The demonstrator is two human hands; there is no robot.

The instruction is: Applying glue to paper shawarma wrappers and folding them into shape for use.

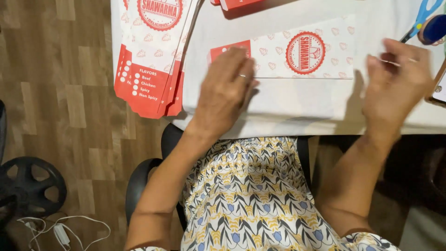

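Note:
A flat white and red paper food sleeve [297,51] with a round red stamp lies across the white table [288,107]. My left hand [225,90] rests palm down on its red left end, fingers together and a ring showing. My right hand [395,81] is at the sleeve's right end, fingers curled and pinching its edge; the grip itself is partly hidden by the hand.
A stack of the same red and white sleeves [153,51] hangs over the table's left edge. Blue-handled scissors [423,18] lie at the far right, a phone edge [439,88] beside them. A red box edge [237,3] sits at the top. Black wheel [28,186] and white cable [65,230] on the wooden floor.

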